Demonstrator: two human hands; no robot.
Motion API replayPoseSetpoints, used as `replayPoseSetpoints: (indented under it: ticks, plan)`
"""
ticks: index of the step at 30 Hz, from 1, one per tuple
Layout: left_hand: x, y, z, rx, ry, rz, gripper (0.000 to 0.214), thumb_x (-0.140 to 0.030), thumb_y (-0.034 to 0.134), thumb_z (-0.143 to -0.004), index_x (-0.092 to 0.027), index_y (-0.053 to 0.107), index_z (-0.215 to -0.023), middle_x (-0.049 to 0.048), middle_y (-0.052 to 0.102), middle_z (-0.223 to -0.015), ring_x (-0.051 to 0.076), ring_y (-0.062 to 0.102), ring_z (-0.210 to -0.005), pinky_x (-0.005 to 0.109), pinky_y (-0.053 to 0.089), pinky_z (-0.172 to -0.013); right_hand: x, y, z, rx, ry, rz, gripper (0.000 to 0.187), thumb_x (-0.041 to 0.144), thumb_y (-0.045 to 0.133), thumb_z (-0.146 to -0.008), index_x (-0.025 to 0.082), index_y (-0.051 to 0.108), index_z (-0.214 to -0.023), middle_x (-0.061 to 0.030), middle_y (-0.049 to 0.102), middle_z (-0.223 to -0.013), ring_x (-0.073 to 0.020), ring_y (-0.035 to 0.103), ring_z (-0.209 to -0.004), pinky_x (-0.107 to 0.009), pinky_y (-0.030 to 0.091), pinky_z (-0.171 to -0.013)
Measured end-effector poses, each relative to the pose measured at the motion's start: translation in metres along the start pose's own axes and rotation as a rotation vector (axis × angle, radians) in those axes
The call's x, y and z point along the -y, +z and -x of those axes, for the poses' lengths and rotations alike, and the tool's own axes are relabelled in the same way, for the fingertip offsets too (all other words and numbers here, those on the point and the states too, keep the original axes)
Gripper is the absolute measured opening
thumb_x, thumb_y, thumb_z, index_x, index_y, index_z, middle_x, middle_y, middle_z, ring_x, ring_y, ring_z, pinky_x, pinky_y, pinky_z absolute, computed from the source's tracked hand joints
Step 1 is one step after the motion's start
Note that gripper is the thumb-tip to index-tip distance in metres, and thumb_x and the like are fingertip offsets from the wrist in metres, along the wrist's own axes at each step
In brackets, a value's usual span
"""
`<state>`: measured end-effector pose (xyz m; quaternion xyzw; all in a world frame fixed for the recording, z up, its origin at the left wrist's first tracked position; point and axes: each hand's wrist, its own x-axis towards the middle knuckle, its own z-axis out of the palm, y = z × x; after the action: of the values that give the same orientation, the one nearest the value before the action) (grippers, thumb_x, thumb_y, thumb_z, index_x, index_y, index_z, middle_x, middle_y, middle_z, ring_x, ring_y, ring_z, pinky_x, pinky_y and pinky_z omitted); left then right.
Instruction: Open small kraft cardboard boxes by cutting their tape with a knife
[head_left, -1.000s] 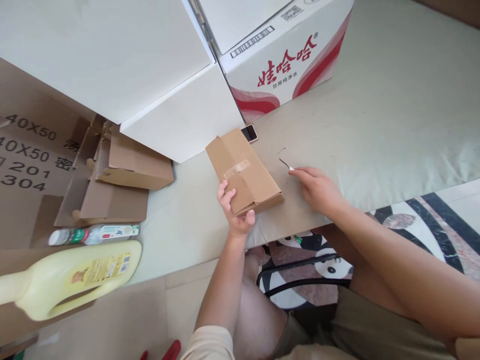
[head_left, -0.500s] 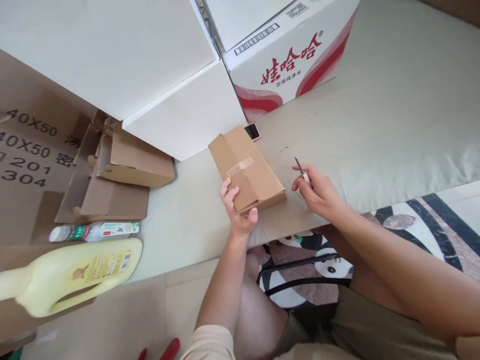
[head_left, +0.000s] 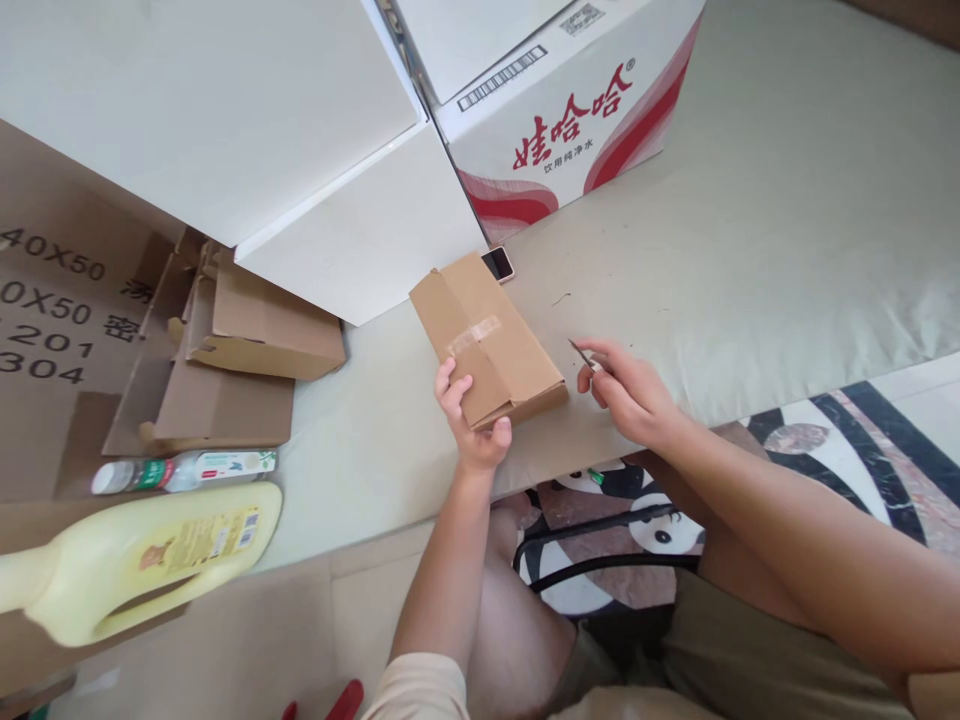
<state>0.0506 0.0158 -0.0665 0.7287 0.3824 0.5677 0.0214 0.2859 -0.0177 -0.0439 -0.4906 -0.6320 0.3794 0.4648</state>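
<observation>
A small brown cardboard box [head_left: 487,335] sealed with clear tape lies on the pale green mat [head_left: 750,230]. My left hand [head_left: 471,420] grips its near corner, fingers on top and thumb on the side. My right hand [head_left: 626,390] is closed on a small thin blade [head_left: 583,355], whose tip points toward the box's right edge, a short gap away. A phone [head_left: 499,264] pokes out from behind the box's far end.
A white box [head_left: 247,130] and a red-printed white carton [head_left: 570,110] stand behind. Flattened brown boxes [head_left: 240,350], a small bottle [head_left: 180,470] and a yellow jug [head_left: 142,555] lie at the left. My knees and a panda-print rug [head_left: 825,440] are below.
My right hand picked the blade up from the mat and brought it left, closer to the box. The left hand stayed on the box's corner.
</observation>
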Motion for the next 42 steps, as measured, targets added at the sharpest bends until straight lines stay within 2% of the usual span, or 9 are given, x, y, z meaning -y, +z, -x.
replayPoseSetpoints:
  ticks: [3,6,9,17,21,25,35,42]
  plan:
    - [-0.0015,-0.0008,0.0001,0.010,-0.004,0.008,0.054,-0.060,0.053,-0.091,-0.028,0.046,-0.134,0.0123,0.048,-0.144,0.028,0.043,-0.141,0.052,0.038,-0.116,-0.0019,0.0033,-0.0007,-0.062,-0.027,-0.055,0.031,0.024,0.041,-0.100,0.026,0.050,-0.129,0.0012,0.065,-0.081,-0.0122,0.054,-0.056,-0.030,0.044,-0.059]
    - [-0.0032,-0.0015,-0.0001,0.021,-0.007,0.016,0.054,-0.058,0.054,-0.092,-0.028,0.046,-0.136,0.0122,0.047,-0.144,0.027,0.042,-0.143,0.051,0.036,-0.119,-0.0041,0.0053,-0.0012,-0.077,-0.082,-0.085,0.023,0.023,0.040,-0.101,0.027,0.054,-0.119,0.0010,0.064,-0.087,-0.0089,0.053,-0.052,-0.027,0.044,-0.056]
    - [-0.0039,-0.0017,0.0000,0.019,-0.013,0.010,0.053,-0.059,0.054,-0.092,-0.028,0.046,-0.135,0.0121,0.048,-0.143,0.027,0.042,-0.143,0.051,0.036,-0.119,-0.0046,0.0050,-0.0014,-0.064,-0.111,-0.059,0.024,0.019,0.039,-0.100,0.027,0.058,-0.113,0.0013,0.064,-0.085,-0.0084,0.054,-0.053,-0.027,0.045,-0.059]
    - [-0.0046,-0.0029,0.0006,0.020,-0.038,0.002,0.053,-0.061,0.053,-0.091,-0.028,0.046,-0.133,0.0133,0.048,-0.143,0.030,0.042,-0.143,0.054,0.037,-0.117,0.0019,0.0005,-0.0005,0.060,-0.017,0.043,0.028,0.027,0.038,-0.100,0.023,0.062,-0.114,-0.0014,0.069,-0.083,-0.0136,0.059,-0.061,-0.031,0.046,-0.064]
    - [-0.0051,-0.0040,-0.0002,0.026,-0.040,0.007,0.053,-0.060,0.054,-0.092,-0.028,0.046,-0.134,0.0130,0.048,-0.144,0.029,0.041,-0.143,0.053,0.035,-0.118,0.0044,-0.0002,-0.0020,0.123,0.014,0.079,0.034,0.027,0.036,-0.099,0.022,0.063,-0.119,-0.0013,0.066,-0.075,-0.0169,0.062,-0.065,-0.032,0.047,-0.066]
    - [-0.0050,-0.0053,0.0002,0.035,-0.041,-0.001,0.054,-0.060,0.054,-0.092,-0.028,0.045,-0.135,0.0132,0.047,-0.144,0.029,0.041,-0.144,0.053,0.036,-0.118,0.0048,0.0011,-0.0036,0.116,0.060,0.133,0.034,0.025,0.038,-0.095,0.020,0.063,-0.118,0.0003,0.059,-0.066,-0.0182,0.059,-0.062,-0.032,0.045,-0.064]
    - [-0.0038,-0.0059,0.0010,0.028,-0.040,-0.023,0.054,-0.061,0.053,-0.091,-0.028,0.046,-0.133,0.0138,0.048,-0.143,0.031,0.043,-0.142,0.054,0.039,-0.115,-0.0005,0.0033,-0.0043,0.108,0.062,0.139,0.036,0.017,0.042,-0.088,0.023,0.063,-0.117,0.0007,0.061,-0.066,-0.0182,0.059,-0.062,-0.033,0.045,-0.065]
    - [-0.0035,-0.0062,0.0003,0.024,-0.028,-0.015,0.054,-0.061,0.053,-0.091,-0.029,0.046,-0.134,0.0137,0.049,-0.142,0.031,0.044,-0.142,0.055,0.039,-0.115,-0.0010,0.0045,-0.0044,0.099,0.092,0.099,0.032,0.021,0.044,-0.090,0.023,0.064,-0.116,0.0002,0.060,-0.067,-0.0182,0.058,-0.061,-0.033,0.045,-0.063]
